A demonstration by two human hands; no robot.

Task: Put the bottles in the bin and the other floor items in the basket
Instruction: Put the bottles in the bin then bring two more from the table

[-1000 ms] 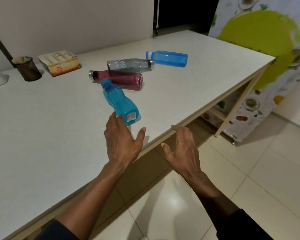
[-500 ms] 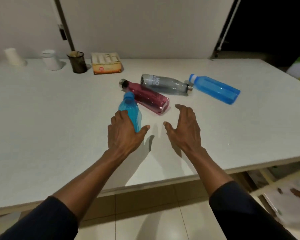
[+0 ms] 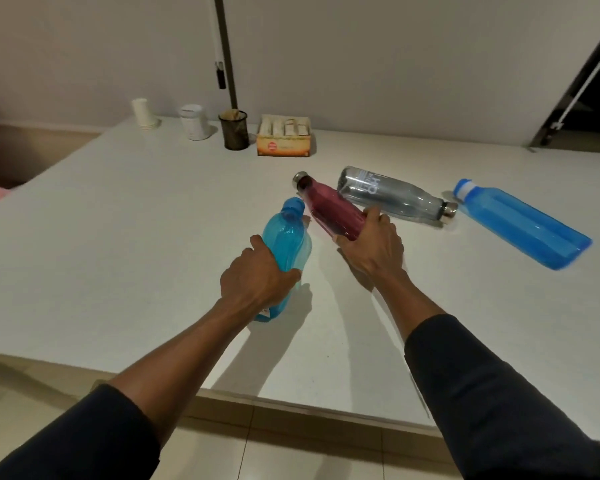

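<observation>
Four bottles lie on the white table [image 3: 118,237], across the middle and right of the frame. The left hand [image 3: 257,275] grips the teal bottle [image 3: 286,233] round its belly; the right hand [image 3: 374,247] curls round the base end of the maroon bottle [image 3: 329,209], just beside the grey bottle [image 3: 392,197] — so lift straight up, not sideways, or that one may roll toward the blue bottle [image 3: 520,223]. Neither bin nor basket shows.
</observation>
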